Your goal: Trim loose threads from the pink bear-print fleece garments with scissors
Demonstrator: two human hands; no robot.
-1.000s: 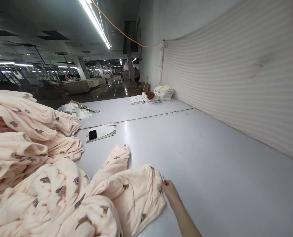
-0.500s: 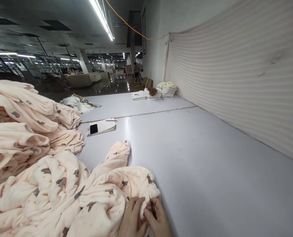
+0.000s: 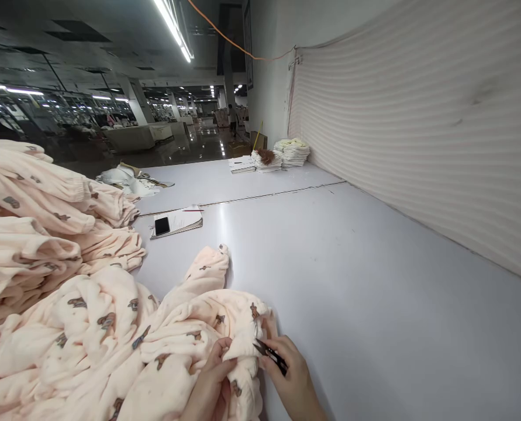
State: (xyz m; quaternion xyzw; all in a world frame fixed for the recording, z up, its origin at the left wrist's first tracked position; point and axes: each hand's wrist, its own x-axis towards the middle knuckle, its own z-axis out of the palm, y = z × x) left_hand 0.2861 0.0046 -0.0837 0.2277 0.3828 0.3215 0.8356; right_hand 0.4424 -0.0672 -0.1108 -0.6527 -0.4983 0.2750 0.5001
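Note:
A pale pink plush garment [image 3: 172, 351] with a small brown and grey animal print lies bunched at the table's near left. My left hand [image 3: 214, 374] pinches a fold of it near its right end. Black thread snips [image 3: 272, 356] sit in my right hand [image 3: 289, 374], blades pointing up and left against the garment's edge. The blade tips look slightly apart. My right fingertips are close beside the cloth; whether they also grip it I cannot tell.
More pink garments [image 3: 45, 222] are heaped at the left. A notepad [image 3: 185, 217] with a phone [image 3: 161, 225] lies beyond. Folded white stacks [image 3: 292, 153] stand at the far end of the pale table [image 3: 374, 304]. Striped cloth [image 3: 418, 128] hangs along the right wall.
My left hand has shifted left and turned, now pinching a lifted fold of the garment. The snips have tilted from nearly upright to pointing left. The view has shifted slightly.

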